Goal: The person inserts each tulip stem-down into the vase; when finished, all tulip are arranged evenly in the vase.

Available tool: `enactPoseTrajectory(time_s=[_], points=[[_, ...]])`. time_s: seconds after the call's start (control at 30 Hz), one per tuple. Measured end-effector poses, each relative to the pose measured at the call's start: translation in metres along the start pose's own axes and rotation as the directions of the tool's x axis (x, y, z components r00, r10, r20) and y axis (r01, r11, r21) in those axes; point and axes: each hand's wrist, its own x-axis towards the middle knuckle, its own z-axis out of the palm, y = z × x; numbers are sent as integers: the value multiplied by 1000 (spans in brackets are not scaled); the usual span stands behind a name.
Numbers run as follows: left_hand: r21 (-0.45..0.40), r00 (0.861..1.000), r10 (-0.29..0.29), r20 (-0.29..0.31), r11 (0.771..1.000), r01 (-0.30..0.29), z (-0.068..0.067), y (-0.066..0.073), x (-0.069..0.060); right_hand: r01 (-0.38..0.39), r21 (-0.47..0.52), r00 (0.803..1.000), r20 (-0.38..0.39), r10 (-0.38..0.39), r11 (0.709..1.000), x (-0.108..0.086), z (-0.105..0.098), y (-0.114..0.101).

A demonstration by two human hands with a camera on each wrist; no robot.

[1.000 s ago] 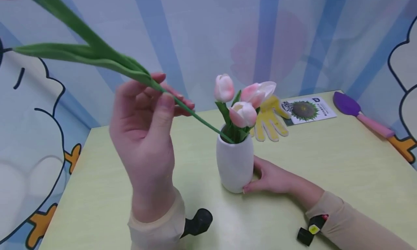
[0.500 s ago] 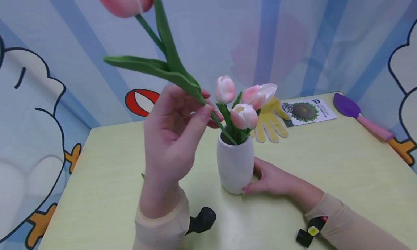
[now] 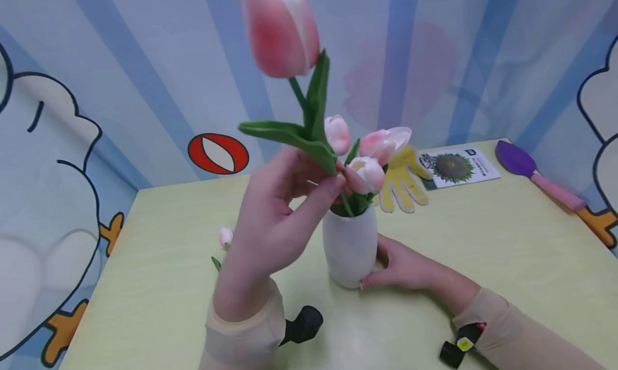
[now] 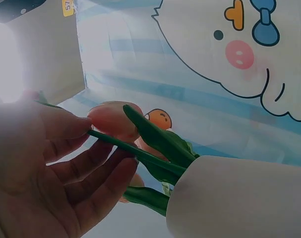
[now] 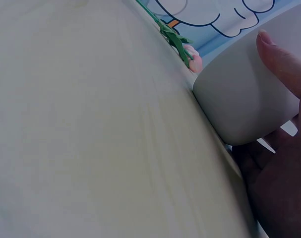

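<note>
A pink tulip (image 3: 282,35) with green leaves stands nearly upright in my left hand (image 3: 280,220), its stem pinched between thumb and fingers. The stem's lower end goes into the mouth of a white vase (image 3: 350,249); in the left wrist view the stem (image 4: 140,152) runs from the fingers past the vase rim. Several pink-and-white tulips (image 3: 365,175) stand in the vase. Low on the vase's right side, my right hand (image 3: 403,263) grips it, thumb in front; the right wrist view shows its fingers curled round the base of the vase (image 5: 244,94).
Another tulip (image 3: 225,237) lies on the table, partly hidden behind the left forearm; its bloom (image 5: 194,62) shows in the right wrist view. Behind the vase are a yellow glove (image 3: 401,182), a card with a round green plant picture (image 3: 454,168) and a purple spade with pink handle (image 3: 536,171).
My left hand has moved right and brought the tulip closer to the vase, swinging it from slanted to nearly upright. The stem sits deeper in the vase. My right hand has stayed put.
</note>
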Motion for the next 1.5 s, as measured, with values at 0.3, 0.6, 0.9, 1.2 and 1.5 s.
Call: enactPoseTrajectory(time_s=[0.3,0.6,0.9,1.2,1.5], points=[[41,999,8,52,999,-10,0,2,-2,3,-29,1000,-10,-3,1000,-5,2,4],[93,990,-88,111,993,78,-1,2,-3,8,-15,1000,-3,-8,1000,-3,1,2],[211,972,-171,162,968,135,-1,-4,-2,30,-12,1000,-7,-30,999,-4,2,2],[220,970,-166,179,968,125,0,-9,-2,22,-6,1000,-7,-22,1000,-5,1,1],[199,979,-104,177,978,68,0,-6,-4,33,-8,999,-3,-33,999,-3,1,-1]])
